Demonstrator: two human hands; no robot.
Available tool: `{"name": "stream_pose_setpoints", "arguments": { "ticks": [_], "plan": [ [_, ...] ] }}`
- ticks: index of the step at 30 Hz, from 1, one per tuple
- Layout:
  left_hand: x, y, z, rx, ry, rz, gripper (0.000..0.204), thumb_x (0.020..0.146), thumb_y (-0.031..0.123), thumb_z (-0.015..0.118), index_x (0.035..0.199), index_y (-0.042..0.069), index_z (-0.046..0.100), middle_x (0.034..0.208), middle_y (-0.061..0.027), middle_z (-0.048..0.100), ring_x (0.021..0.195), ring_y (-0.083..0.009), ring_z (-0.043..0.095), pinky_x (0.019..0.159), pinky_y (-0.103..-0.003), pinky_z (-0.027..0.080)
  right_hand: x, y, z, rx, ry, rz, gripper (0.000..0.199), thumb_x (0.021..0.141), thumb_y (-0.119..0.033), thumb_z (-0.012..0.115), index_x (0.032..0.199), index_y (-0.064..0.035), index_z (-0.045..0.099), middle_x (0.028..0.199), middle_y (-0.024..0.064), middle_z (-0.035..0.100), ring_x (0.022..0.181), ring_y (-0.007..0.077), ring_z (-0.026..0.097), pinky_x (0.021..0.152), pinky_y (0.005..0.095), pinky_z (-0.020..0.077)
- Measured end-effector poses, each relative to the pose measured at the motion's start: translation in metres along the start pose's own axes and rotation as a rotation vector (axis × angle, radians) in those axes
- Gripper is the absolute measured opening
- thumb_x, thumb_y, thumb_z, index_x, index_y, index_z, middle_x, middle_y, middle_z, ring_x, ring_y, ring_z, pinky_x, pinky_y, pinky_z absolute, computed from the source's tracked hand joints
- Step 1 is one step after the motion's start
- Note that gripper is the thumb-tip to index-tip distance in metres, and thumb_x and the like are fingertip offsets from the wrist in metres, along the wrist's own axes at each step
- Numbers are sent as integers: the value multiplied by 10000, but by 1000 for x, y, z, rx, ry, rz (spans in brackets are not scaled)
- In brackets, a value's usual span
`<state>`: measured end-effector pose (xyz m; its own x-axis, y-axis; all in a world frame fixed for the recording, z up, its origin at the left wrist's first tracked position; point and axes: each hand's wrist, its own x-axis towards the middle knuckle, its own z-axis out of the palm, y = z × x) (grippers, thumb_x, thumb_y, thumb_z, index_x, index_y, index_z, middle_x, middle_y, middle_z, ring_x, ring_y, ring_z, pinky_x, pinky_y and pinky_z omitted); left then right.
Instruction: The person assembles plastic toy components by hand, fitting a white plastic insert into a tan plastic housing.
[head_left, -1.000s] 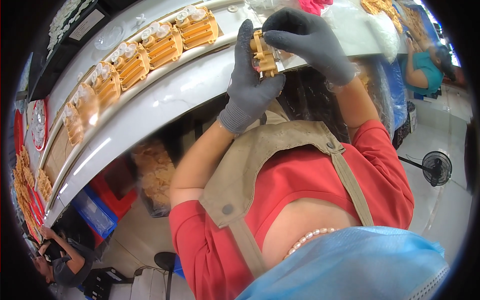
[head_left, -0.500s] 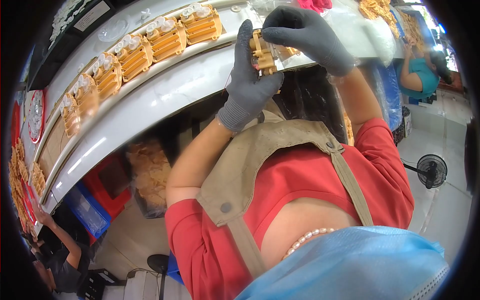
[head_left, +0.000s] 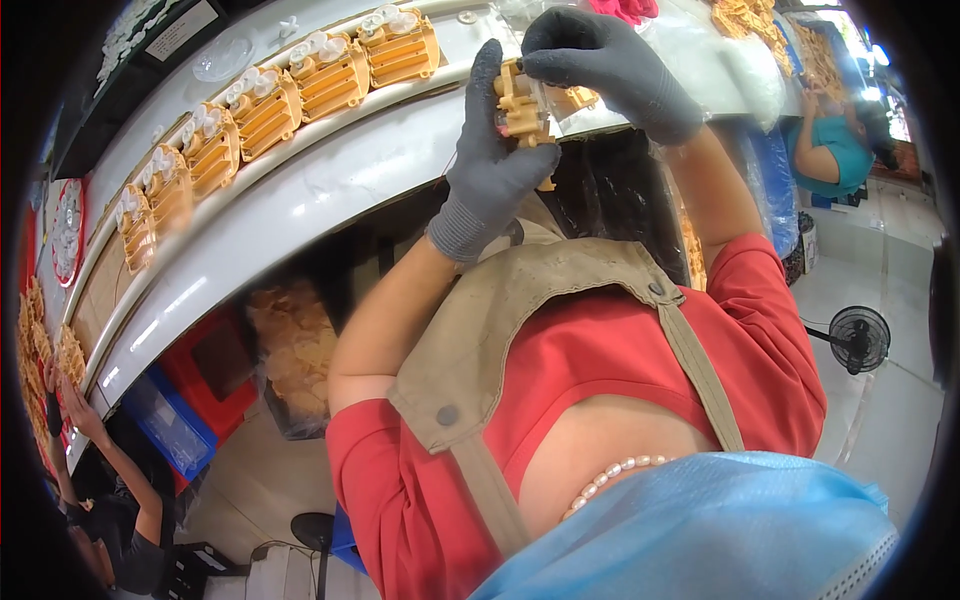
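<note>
In the head view, the left hand [head_left: 487,160] (gloved in dark grey, like its partner) closes around a tan plastic part [head_left: 520,115] at the white table's [head_left: 300,205] near edge. The right hand [head_left: 620,75] curls its fingers at the part's far end; whether they pinch anything, I cannot tell. Tan housings [head_left: 405,58] line up leftward.

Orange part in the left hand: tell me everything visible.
The orange part is small, moulded and plastic-looking, with raised ridges across it and a pinkish patch at its left edge. Its long side runs roughly up and down the picture, by the near edge of the white bench. The gloved left hand holds it, fingers along its left, thumb low, hiding some of it. The right hand's fingertips are at its top; contact is unclear.
</note>
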<state>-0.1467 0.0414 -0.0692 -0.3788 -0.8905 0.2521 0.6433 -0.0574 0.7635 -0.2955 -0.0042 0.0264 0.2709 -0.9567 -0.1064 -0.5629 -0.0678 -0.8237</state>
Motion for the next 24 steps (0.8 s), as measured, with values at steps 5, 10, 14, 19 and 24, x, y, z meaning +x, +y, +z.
{"name": "stream_pose_setpoints", "arguments": {
  "ticks": [5, 10, 14, 19, 24],
  "plan": [
    [1, 3, -1, -130, -5, -63, 888, 685, -44, 542, 1437, 109, 97, 1293, -93, 361, 1147, -193, 425, 966, -307, 389, -1, 2, -3, -14, 1, -18, 187, 815, -160, 624, 916, -4, 614, 806, 10, 589, 748, 75, 536, 712, 230, 441],
    [1, 4, 0, -281, 3, -109, 904, 666, -21, 564, 1434, 122, 110, 1285, -104, 383, 1150, -214, 445, 970, -334, 409, -5, -1, 1, -143, 10, -64, 187, 845, -179, 616, 928, -12, 623, 802, 13, 594, 750, 71, 542, 717, 223, 448],
    [2, 10, 4, -431, 47, -165, 907, 655, -7, 578, 1429, 127, 126, 1289, -111, 392, 1152, -237, 461, 973, -383, 422, -11, 3, 4, -122, 105, -127, 199, 852, -165, 612, 980, -12, 615, 835, 20, 595, 770, 74, 550, 730, 238, 462],
    [1, 13, 2, -460, 33, -199, 898, 645, 2, 586, 1425, 126, 158, 1290, -103, 400, 1158, -237, 460, 968, -385, 425, -20, -8, 0, -39, 34, -128, 289, 818, -73, 620, 1102, -27, 591, 912, 30, 613, 827, 98, 576, 774, 260, 483],
    [0, 8, -2, -400, 12, -207, 879, 644, 18, 590, 1419, 107, 184, 1303, -95, 392, 1167, -220, 452, 968, -354, 418, -16, -5, -3, -347, -29, -364, 399, 741, -38, 673, 1131, -59, 591, 999, 63, 634, 906, 157, 621, 826, 277, 492]
  ]
}}
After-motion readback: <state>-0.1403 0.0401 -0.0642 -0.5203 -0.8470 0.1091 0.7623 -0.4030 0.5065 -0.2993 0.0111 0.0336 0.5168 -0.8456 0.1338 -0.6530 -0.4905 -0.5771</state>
